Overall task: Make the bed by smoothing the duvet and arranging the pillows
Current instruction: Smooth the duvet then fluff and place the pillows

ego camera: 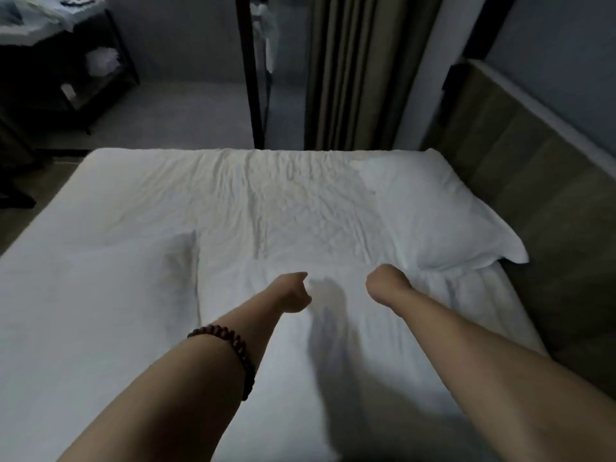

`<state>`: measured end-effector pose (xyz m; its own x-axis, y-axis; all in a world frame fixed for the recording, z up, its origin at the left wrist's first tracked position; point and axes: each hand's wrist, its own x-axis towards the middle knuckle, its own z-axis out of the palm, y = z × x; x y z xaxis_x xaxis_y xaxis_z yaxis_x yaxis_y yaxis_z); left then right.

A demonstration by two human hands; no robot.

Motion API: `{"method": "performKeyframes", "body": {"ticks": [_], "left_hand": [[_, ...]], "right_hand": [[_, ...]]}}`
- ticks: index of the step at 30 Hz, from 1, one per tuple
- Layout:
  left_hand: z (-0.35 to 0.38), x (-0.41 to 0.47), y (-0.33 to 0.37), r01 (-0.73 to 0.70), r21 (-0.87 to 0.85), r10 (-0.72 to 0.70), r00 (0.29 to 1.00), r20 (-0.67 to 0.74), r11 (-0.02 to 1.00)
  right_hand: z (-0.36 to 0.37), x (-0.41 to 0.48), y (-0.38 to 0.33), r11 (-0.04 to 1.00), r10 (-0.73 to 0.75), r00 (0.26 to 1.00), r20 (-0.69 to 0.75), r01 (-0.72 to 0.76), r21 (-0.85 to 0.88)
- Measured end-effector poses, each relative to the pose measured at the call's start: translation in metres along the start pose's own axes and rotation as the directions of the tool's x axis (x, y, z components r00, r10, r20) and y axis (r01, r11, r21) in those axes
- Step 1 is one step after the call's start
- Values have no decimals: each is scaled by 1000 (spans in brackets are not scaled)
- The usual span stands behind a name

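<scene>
Apparently left hand point(293, 293) and right hand point(383, 285) grip duvet point(286, 378) edge.

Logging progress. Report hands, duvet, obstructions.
Left hand and right hand curled over duvet, grip unclear. Duvet wrinkled at centre. Pillow lies askew at right edge.

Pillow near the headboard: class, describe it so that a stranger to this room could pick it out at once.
Find the white bed, then its right side along the wooden headboard. The pillow lies there, plump and smooth, one pointed corner hanging over the bed's edge, unlike the creased sheet beside it.
</scene>
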<state>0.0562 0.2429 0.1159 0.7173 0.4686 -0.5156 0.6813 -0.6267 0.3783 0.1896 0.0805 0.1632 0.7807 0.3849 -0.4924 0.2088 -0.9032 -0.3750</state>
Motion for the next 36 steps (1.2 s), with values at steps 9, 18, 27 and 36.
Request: {"method": "performKeyframes", "body": {"ticks": [9,18,27,36], "left_hand": [[123,99,182,-74,346,-44,946,321,935],[237,198,156,16,430,-210,888,408,903],[260,229,157,161,414,-328,869,372,896],[273,243,143,168,419,-341,858,384,892]], "right_hand": [[-18,93,202,978,206,976,73,-207,3],[54,196,277,992,116,951,288,-125,14],[28,400,283,406,551,788,275,-541,737],[65,463,292,97,479,726,493,-603,792]]}}
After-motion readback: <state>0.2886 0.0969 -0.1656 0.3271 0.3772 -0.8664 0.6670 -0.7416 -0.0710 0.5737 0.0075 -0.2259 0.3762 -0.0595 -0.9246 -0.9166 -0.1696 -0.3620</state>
